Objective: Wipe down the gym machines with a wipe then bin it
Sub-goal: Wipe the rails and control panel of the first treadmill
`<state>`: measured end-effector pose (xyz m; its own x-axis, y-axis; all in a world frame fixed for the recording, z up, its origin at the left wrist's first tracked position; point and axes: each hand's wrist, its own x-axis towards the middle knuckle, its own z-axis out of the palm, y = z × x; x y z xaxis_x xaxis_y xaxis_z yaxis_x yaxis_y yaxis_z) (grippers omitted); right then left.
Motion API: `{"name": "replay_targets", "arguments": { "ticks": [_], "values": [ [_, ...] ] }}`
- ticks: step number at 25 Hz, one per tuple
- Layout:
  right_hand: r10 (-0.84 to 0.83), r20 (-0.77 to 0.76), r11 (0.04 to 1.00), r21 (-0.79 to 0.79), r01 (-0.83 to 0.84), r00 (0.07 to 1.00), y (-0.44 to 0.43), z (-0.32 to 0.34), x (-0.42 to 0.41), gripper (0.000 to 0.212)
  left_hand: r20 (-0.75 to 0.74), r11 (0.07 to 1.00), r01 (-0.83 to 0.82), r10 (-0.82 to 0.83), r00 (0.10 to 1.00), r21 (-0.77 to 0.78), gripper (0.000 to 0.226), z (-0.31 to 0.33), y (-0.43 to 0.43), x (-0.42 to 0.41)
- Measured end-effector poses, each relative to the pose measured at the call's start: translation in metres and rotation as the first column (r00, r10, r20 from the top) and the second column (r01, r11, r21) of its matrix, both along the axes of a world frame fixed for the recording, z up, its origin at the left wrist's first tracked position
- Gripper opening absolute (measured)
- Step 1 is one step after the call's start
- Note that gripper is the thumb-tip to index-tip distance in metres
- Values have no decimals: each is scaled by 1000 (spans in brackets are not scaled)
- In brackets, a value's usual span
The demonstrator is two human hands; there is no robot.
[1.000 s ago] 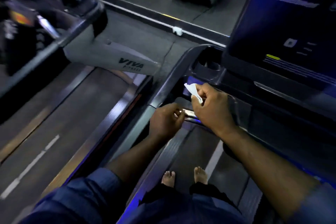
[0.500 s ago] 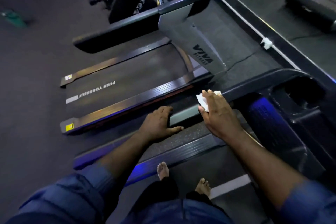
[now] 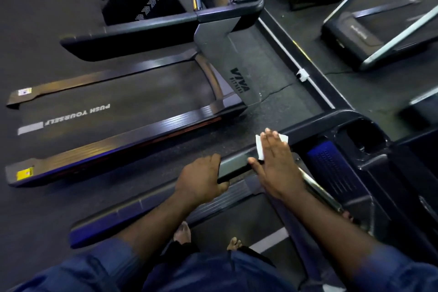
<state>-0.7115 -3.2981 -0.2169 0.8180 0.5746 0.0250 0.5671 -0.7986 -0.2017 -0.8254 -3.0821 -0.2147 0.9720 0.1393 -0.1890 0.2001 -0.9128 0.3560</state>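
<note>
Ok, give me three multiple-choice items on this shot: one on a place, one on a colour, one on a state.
1. Where is the wipe?
A. Under the right hand on the handrail
B. On the floor
C. In a bin

2. What colour is the wipe?
A. Blue
B. White
C. Yellow

3. What is the left hand doing?
A. Hanging free
B. Lying flat on the belt
C. Gripping the handrail

Answers:
1 A: straight fingers press it to the rail.
2 B: its corners show white past the fingers.
3 C: its fingers curl over the rail.
</note>
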Motion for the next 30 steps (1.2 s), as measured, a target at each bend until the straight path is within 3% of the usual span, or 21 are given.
{"name": "replay_targets", "arguments": {
  "ticks": [2, 5, 6, 10, 11, 15, 17, 19, 21, 23, 25, 27, 28, 30],
  "values": [
    [31, -64, 998, -45, -34, 997, 25, -1, -21, 94, 14, 1000, 10, -10, 1000, 2, 55, -2, 0, 0],
    [331, -65, 927, -164, -337, 941, 3, 4, -33, 93, 20, 999, 51, -51, 999, -13, 56, -4, 4, 0],
    [348, -73, 915, -191, -356, 935, -8, 9, -24, 92, 14, 998, 63, -63, 998, -28, 57, -4, 6, 1],
    [23, -117, 984, -170, -43, 993, 23, 10, -11, 103, -61, 991, 89, -95, 994, -97, 60, -2, 18, -5],
    [46, -127, 988, -143, -64, 991, 40, 9, -22, 104, -75, 993, 84, -90, 993, -79, 58, -1, 20, -7],
    [395, -118, 904, -129, -408, 911, 23, 12, -53, 96, -160, 1000, -5, 9, 987, 23, 58, 4, 33, -29],
    [313, -76, 938, -133, -321, 947, 13, 11, -33, 98, -159, 995, -64, 75, 984, 77, 60, 8, 35, -43],
    [112, -126, 986, -110, -126, 986, 38, 8, -24, 104, -132, 984, -109, 127, 983, 141, 60, 8, 34, -55],
    [170, -162, 978, -96, -187, 972, 68, 7, -48, 106, -109, 966, -152, 178, 978, 210, 60, 9, 32, -67],
    [400, -104, 909, -85, -408, 911, 62, -1, -69, 102, -88, 947, -193, 222, 971, 257, 61, 11, 35, -80],
    [488, -16, 868, -97, -487, 873, 37, -4, -55, 100, -81, 931, -233, 265, 961, 281, 63, 11, 41, -96],
    [319, 46, 945, -87, -314, 947, 31, -4, -33, 101, -83, 908, -308, 343, 936, 285, 69, 11, 50, -117],
    [216, -3, 974, -74, -216, 976, 38, -2, -32, 102, -87, 896, -344, 381, 921, 282, 74, 10, 53, -130],
    [218, -101, 972, -66, -225, 971, 64, 2, -59, 106, -88, 881, -387, 424, 902, 273, 83, 10, 59, -150]
  ]
}}
